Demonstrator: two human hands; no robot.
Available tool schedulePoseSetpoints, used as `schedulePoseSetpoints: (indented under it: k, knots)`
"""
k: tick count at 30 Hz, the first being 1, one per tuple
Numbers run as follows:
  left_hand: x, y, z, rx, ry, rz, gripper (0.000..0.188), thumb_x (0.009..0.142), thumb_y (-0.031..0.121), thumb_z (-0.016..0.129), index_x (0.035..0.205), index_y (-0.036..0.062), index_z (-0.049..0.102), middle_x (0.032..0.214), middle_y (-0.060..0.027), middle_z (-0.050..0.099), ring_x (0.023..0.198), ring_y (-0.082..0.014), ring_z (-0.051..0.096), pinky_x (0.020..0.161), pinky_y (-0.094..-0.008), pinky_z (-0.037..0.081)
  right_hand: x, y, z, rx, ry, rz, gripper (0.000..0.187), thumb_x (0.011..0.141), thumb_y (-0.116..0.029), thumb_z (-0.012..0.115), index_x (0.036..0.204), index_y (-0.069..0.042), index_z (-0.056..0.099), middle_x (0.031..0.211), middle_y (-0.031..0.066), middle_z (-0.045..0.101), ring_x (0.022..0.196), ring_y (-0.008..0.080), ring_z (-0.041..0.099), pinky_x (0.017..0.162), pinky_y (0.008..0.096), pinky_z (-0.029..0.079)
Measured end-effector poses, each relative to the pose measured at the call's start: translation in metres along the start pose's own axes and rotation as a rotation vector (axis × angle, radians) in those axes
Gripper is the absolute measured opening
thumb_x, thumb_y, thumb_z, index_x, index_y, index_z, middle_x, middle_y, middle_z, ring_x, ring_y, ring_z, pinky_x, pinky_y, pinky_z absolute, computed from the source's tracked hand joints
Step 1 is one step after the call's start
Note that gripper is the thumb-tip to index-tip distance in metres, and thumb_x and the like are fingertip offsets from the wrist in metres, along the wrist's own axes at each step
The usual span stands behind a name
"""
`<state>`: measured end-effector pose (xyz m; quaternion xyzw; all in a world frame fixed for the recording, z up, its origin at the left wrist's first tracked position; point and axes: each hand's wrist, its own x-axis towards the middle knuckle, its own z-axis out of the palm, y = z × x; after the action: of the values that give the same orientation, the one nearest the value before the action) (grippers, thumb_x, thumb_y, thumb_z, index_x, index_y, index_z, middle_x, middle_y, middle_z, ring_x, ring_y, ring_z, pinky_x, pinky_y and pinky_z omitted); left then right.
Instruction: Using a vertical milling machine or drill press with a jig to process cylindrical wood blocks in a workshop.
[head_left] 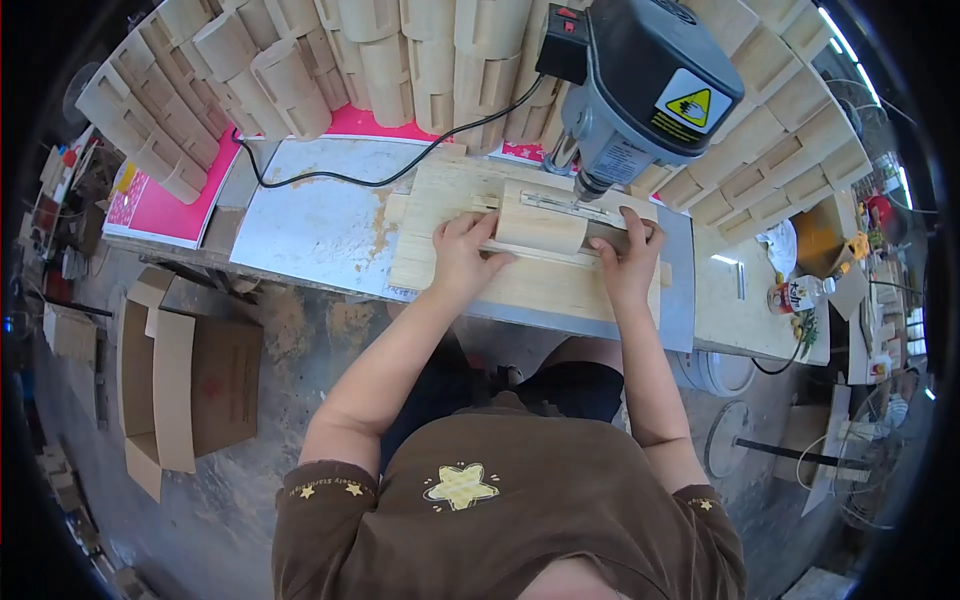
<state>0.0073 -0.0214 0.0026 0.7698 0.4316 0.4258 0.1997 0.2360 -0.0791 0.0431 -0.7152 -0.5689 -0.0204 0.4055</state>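
We grip the curved pale wooden block (541,225), lying left-right at frame centre, left hand (462,252) and right hand (630,255) fingers closed on its ends.

A pale, curved wooden block (541,222) lies flat lengthwise on the light plywood board (540,285).

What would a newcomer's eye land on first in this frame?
Most likely the grey drill press head with its yellow warning sticker, looming at top centre over the bench. Just below it, the left hand and right hand press a curved wooden piece onto a pale wooden board. Behind, rows of similar curved wooden pieces are stacked along the back, and an open cardboard box sits on the floor at left.
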Motion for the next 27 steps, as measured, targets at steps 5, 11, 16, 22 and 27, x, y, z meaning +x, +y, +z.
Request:
schedulePoseSetpoints:
  k: [5, 11, 16, 22, 27]
  knots:
    - [0.008, -0.012, 0.0, 0.037, -0.085, -0.04, 0.057, 0.055, 0.027, 0.081, 0.108, 0.013, 0.064, 0.097, -0.0041, 0.062, 0.098, -0.0235, 0.054, 0.091, -0.0428, 0.029, 0.003, 0.001, -0.006, 0.039, -0.074, -0.016, 0.058, 0.071, -0.014, 0.076, 0.123, -0.011, 0.051, 0.122, 0.0177, 0.039, 0.107, 0.034, 0.046, 0.089, 0.0399, 0.043]
    - [0.009, -0.013, -0.003, 0.036, -0.051, 0.018, 0.055, 0.055, 0.027, 0.081, 0.106, 0.0125, 0.065, 0.093, -0.0029, 0.062, 0.095, -0.0231, 0.055, 0.091, -0.0418, 0.029, 0.086, -0.022, -0.095, 0.136, 0.141, -0.196, 0.062, 0.078, -0.02, 0.072, 0.132, -0.005, 0.044, 0.123, 0.0123, 0.053, 0.112, 0.0257, 0.051, 0.094, 0.0375, 0.041]
    - [0.01, -0.01, -0.005, 0.035, -0.088, 0.015, 0.055, 0.06, 0.026, 0.079, 0.11, 0.0105, 0.064, 0.085, -0.0015, 0.059, 0.092, -0.0227, 0.054, 0.091, -0.0392, 0.028, 0.175, -0.103, -0.14, 0.375, 0.317, -0.265, 0.032, 0.091, -0.031, 0.054, 0.107, -0.004, 0.06, 0.105, 0.0141, 0.062, 0.095, 0.0245, 0.059, 0.082, 0.0367, 0.046]
    - [0.007, -0.013, -0.005, 0.065, -0.057, 0.008, 0.053, 0.057, 0.028, 0.08, 0.105, 0.0112, 0.066, 0.088, -0.0034, 0.061, 0.094, -0.0251, 0.054, 0.091, -0.0424, 0.03, 0.173, -0.099, -0.104, -0.012, 0.193, -0.213, 0.039, 0.094, -0.036, 0.045, 0.089, -0.002, 0.062, 0.086, 0.0191, 0.062, 0.078, 0.0305, 0.06, 0.071, 0.0373, 0.046]
    - [0.009, -0.013, -0.005, 0.051, -0.078, 0.006, 0.053, 0.056, 0.027, 0.08, 0.105, 0.0112, 0.066, 0.09, -0.0037, 0.061, 0.094, -0.0253, 0.054, 0.091, -0.042, 0.03, 0.117, -0.117, -0.121, -0.194, 0.288, -0.36, 0.035, 0.095, -0.028, 0.045, 0.08, 0.0, 0.06, 0.073, 0.0183, 0.057, 0.068, 0.0352, 0.055, 0.063, 0.0395, 0.043]
